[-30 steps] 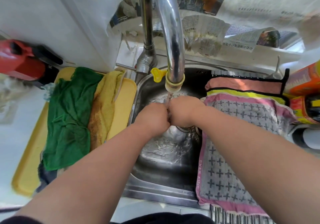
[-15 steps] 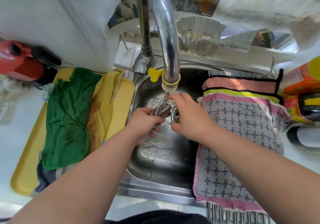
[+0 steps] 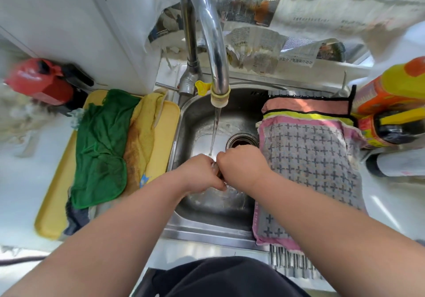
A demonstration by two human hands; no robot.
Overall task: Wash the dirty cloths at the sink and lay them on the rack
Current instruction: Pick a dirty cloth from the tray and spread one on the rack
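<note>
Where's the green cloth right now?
In the head view the green cloth lies on the left, spread over the yellow tray beside the sink, with the yellow towel against its right edge.

The cloth [image 3: 216,170] gripped between the left hand [image 3: 199,173] and right hand [image 3: 242,165] shows only as a sliver, and their fingers curl under, out of sight. A patterned towel [image 3: 310,158] hides most of the rack [image 3: 290,265]. A dark rag [image 3: 74,221] peeks from under the green cloth [image 3: 101,147]. The red object [image 3: 39,81] is blurred. The right edge cuts off the bottles [image 3: 395,94].
</note>
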